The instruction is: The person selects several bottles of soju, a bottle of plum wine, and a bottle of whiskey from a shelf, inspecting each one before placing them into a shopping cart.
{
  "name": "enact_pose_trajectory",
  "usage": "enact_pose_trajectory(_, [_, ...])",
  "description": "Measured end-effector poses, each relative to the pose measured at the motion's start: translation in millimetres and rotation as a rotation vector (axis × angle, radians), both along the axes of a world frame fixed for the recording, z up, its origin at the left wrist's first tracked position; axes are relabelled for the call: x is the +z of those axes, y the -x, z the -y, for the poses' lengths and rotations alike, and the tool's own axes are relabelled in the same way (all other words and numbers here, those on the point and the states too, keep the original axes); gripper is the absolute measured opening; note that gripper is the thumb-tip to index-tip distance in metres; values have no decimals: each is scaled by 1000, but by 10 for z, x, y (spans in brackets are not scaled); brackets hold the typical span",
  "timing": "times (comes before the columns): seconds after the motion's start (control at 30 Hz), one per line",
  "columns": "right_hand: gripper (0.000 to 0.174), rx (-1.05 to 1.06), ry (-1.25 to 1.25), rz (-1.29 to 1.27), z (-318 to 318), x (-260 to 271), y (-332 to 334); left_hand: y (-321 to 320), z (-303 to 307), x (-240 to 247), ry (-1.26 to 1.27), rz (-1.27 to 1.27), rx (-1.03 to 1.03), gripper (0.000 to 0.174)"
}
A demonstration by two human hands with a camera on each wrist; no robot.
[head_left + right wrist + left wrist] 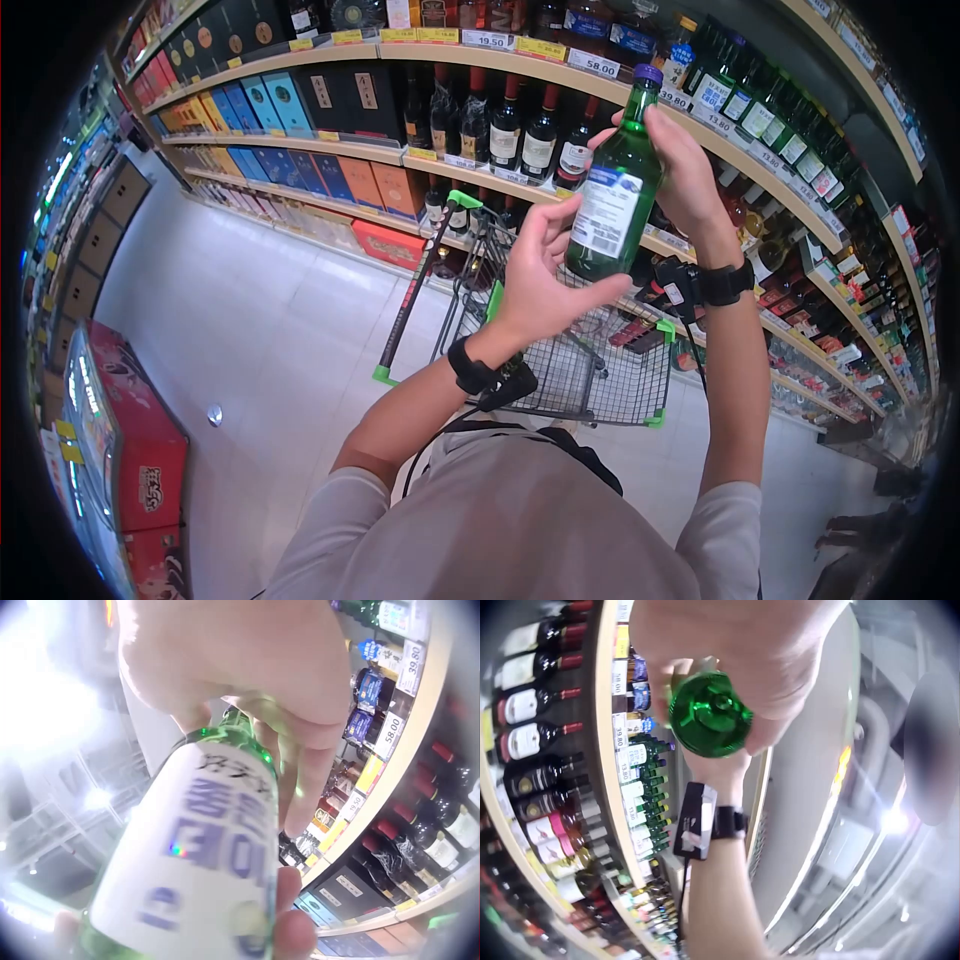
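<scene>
A green liquor bottle (612,200) with a purple cap is held up in front of the chest, tilted, its white barcode label facing the head camera. My right hand (688,165) grips it around the neck and shoulder. Lower down, my left hand (545,275) holds the body near the base, thumb under the bottom edge and fingers along the side. The left wrist view looks straight at the round green base (711,715). Large blue lettering covers the white front label (191,847) in the right wrist view.
Below the hands stands a wire shopping cart (600,385) with green corners and some goods inside. Shelves ahead carry wine bottles (540,135), boxed goods (270,105) and a row of green bottles (760,120). A red display case (150,450) stands at the left on the tiled floor (250,330).
</scene>
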State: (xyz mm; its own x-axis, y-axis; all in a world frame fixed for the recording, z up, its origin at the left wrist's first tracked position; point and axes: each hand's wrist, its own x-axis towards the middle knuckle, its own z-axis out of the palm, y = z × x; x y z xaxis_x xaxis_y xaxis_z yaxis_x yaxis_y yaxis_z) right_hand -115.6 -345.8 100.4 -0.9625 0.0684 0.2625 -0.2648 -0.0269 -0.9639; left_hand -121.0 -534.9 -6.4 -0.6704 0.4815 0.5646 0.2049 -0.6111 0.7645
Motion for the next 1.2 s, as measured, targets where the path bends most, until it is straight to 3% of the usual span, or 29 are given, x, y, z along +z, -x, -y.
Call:
enact_pose_trajectory(0.13, [40,108,112,-76,-2,98,-49,186,188,88,-246,473,-741,71])
enact_pose_trajectory(0.23, [38,140,-8,-116,-3,190,-33,192,168,35,-368,666,-979,69])
enact_pose_trajectory(0.37, [35,-127,-295,-95,74,262,28,237,136,-73,-222,852,-815,61])
enact_pose_trajectory(0.47, [36,-262,-432,-107,103,236,63,267,125,-149,-217,894,-803,60])
enact_pose_trajectory(0.77, [42,-297,-576,-17,84,208,90,310,155,-250,-271,940,-944,63])
enact_pose_trajectory(0.87, [42,-259,-561,-32,159,185,66,303,147,-263,-301,985,-994,63])
enact_pose_trajectory(0.97, [40,81,-3,-78,143,85,96,319,149,-341,-360,1015,-1162,63])
enact_pose_trajectory(1.0, [37,163,-9,-57,87,80,103,331,161,-374,-351,1005,-1212,64])
enact_pose_trajectory(1.07, [35,21,-113,-51,45,57,112,367,195,-405,-274,1005,-1272,68])
enact_pose_trajectory(1.17, [40,-187,-321,-30,43,80,178,312,201,-247,-135,987,-1021,71])
enact_pose_trajectory(1.2, [43,-278,-393,-22,71,85,189,287,202,-216,-225,986,-980,71])
